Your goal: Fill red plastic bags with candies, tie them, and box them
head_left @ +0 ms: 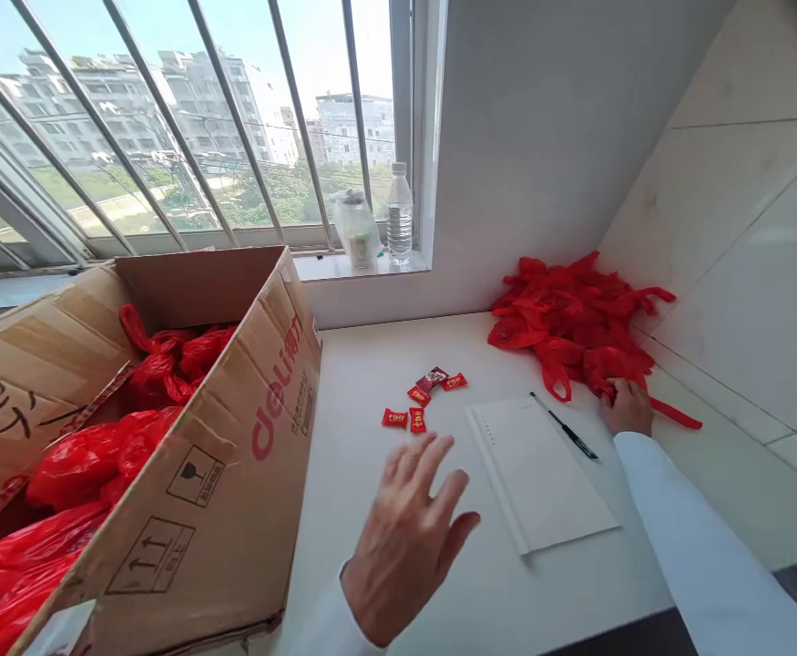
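Note:
My left hand (408, 533) hovers over the white counter with fingers spread, holding nothing, just short of several small red wrapped candies (417, 401). My right hand (626, 407) reaches to the far right and closes its fingers on the edge of a heap of red plastic bags (572, 323). A white sheet of paper (538, 469) lies between the hands, with a black pen (566, 426) at its upper right corner.
A large open cardboard box (234, 456) filled with red bags (97, 446) stands on the left. A water bottle (399, 214) and a plastic-wrapped jar (357, 228) sit on the window sill. A tiled wall (746, 228) borders the counter on the right.

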{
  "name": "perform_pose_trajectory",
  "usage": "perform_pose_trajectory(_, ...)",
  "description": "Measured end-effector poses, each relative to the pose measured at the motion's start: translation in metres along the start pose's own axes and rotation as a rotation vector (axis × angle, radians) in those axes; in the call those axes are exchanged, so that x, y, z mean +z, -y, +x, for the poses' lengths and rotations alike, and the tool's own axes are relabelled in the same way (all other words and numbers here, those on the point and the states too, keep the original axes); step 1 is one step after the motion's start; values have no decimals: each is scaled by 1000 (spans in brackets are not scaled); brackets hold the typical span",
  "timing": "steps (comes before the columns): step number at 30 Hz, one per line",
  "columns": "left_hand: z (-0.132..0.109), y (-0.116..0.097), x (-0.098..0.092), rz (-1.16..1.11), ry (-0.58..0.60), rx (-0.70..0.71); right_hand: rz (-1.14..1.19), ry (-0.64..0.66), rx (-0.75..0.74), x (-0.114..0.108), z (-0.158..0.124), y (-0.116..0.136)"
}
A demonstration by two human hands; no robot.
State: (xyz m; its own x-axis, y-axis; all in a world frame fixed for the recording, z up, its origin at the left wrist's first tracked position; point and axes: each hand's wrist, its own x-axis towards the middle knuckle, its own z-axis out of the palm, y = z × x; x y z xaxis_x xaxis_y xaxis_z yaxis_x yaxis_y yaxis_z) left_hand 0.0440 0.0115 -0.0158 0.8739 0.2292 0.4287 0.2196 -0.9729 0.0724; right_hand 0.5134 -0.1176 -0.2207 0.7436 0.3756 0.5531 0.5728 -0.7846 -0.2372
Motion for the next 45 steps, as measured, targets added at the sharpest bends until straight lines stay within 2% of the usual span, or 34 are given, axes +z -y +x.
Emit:
perform_pose_trajectory(1,6,-5,22,-69,160,126,-6,-7,-8,0,1,1)
perform_pose_trajectory(2,11,-11,45,-93,265,239,-12,-14,-15,-1,2,1)
perform_pose_trajectory(4,17,-22,88,-124,313,344,-20,-24,-24,-2,3,2)
perform_pose_trajectory(6,18,-31,122,-137,344,388,-21,-30,-28,-3,4,2)
perform_pose_trajectory(8,12,-36,144,-129,364,364,-10,-36,-31,-4,4,3)
perform_pose_trajectory(10,4,-38,155,-110,369,304,7,-42,-31,-5,3,3)
perform_pose_trajectory(18,-16,-49,162,-49,286,87,63,-55,-38,-17,4,15)
perform_pose_trajectory(22,-17,-52,168,-43,249,38,128,-103,17,-37,-3,27)
perform_pose_trajectory(24,-17,-51,168,-40,230,5,183,-86,33,-50,-14,36)
perform_pose_trajectory(27,-14,-47,165,-47,199,-37,278,95,-37,-66,-36,55)
perform_pose_trajectory(30,-10,-44,163,-94,177,-20,347,297,-76,-75,-50,77)
perform_pose_trajectory(34,-9,-39,165,-220,129,-6,457,428,28,-87,-45,94)
perform_pose_trajectory(38,-9,-32,162,-397,23,-100,702,527,88,-119,-50,113)
perform_pose_trajectory(42,-6,-24,152,-529,-91,-229,998,696,101,-151,-88,153)
perform_pose_trajectory(45,-1,-21,151,-541,-117,-277,1147,783,103,-161,-119,184)
